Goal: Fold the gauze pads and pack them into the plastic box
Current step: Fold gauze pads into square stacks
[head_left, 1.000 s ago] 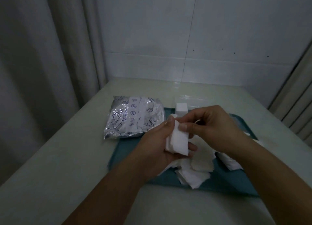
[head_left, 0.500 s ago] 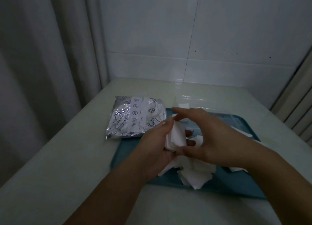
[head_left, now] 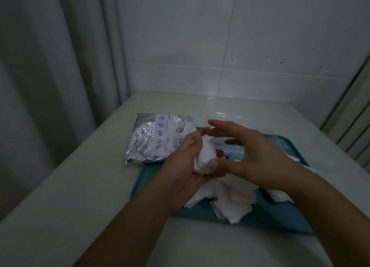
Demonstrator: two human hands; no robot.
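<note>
A pale tabletop (head_left: 84, 186) stands in a dim corner, with a white tiled wall (head_left: 240, 46) behind and grey curtains (head_left: 50, 66) at the left. A teal tray (head_left: 280, 216) lies on the table. A silvery printed bag (head_left: 158, 138) rests at the tray's far left corner, partly on the table.

Above the tray, the left hand (head_left: 186, 166) grips a small folded gauze pad (head_left: 206, 156), its fingers and thumb curled round the white wad. The right hand (head_left: 254, 156) hovers just beside it, fingers spread and relaxed, holding nothing; its thumb lies close to the pad, though contact cannot be judged.

Below the hands, a loose heap of unfolded gauze pads (head_left: 232, 202) lies on the tray, and more white pieces (head_left: 278, 196) show past the right wrist. The clear plastic box (head_left: 226, 118) sits at the tray's far edge, mostly hidden behind the right hand; its contents cannot be made out.
</note>
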